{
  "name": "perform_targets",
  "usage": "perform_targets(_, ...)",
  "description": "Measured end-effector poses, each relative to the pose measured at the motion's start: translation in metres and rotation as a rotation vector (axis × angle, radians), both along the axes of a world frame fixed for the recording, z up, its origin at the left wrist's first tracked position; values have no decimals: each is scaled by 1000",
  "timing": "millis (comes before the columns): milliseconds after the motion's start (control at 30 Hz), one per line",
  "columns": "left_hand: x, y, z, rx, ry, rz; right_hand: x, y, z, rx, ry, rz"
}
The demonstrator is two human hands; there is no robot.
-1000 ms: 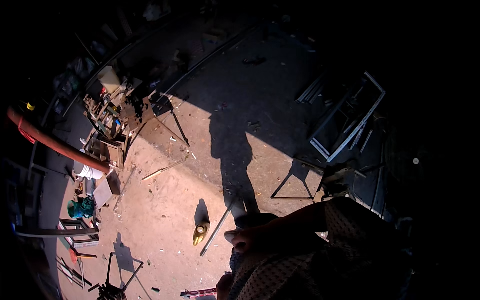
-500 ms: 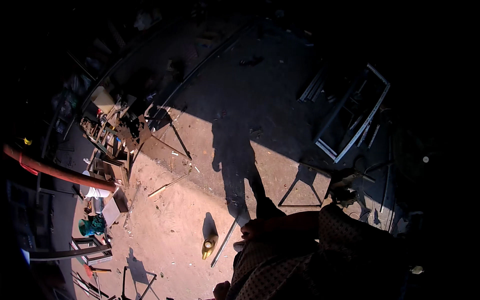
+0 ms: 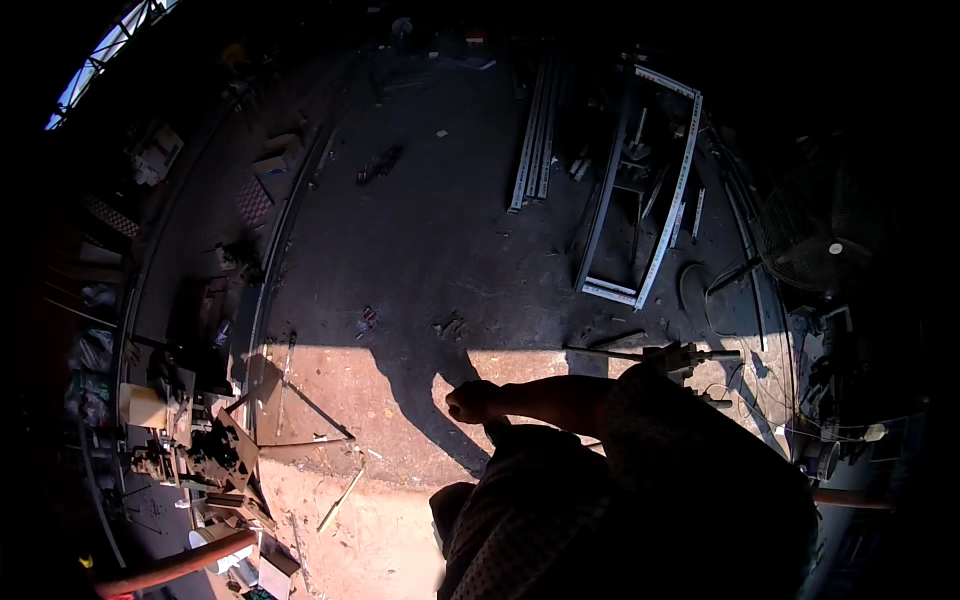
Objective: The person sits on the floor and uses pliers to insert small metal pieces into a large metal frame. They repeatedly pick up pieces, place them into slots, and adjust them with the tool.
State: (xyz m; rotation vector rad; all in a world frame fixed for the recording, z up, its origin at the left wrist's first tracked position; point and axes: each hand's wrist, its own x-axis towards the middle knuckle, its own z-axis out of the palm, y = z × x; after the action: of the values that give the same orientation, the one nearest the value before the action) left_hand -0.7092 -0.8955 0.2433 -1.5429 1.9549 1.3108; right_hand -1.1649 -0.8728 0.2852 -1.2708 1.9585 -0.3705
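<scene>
Overhead, the view looks down on a workshop floor (image 3: 420,250), dark concrete in shade above and sunlit, reddish ground below. 1 hand (image 3: 475,402) shows near the middle of the frame, at the end of a bare forearm that reaches leftward from a patterned sleeve (image 3: 690,450); going by the side the arm comes from, it is probably the right hand. Its fingers are curled into a loose fist, and whether anything sits inside the fist cannot be told, since the hand is small and partly shaded. The other hand is out of sight. Below the hand, the person's patterned clothing (image 3: 560,520) fills the lower middle, and the person's shadow (image 3: 420,390) falls on the sunlit ground just left of the hand.

Nearest the hand on the floor, a thin metal triangle frame (image 3: 300,415) lies to the left on the bright patch, with a short pale stick (image 3: 340,500) below it. Right of the arm, a metal tool with a long rod (image 3: 670,355) rests at the edge of the light. Farther up, a long rectangular metal frame (image 3: 645,190) lies on the shaded floor, with a bundle of metal strips (image 3: 530,140) beside it on the left. A standing fan (image 3: 825,240) is at far right. Clutter of boxes and scrap (image 3: 200,450) lines the left edge, with a reddish pipe (image 3: 170,565) at bottom left.
</scene>
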Motion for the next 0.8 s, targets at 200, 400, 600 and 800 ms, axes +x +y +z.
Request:
perform_targets(200, -88, -136, 7, 68, 12, 45, -127, 26, -32, -107, -3, -537)
perform_targets(400, -219, -250, -11, 202, -8, 173, -150, 119, -109, 294, -38, -906)
perform_targets(600, -369, -370, -40, 408, 44, 269, -154, 117, -128, 485, 105, -355)
perform_targets(800, -623, -496, 20, 230, 199, 183, -240, 25, -117, 296, 63, -1109)
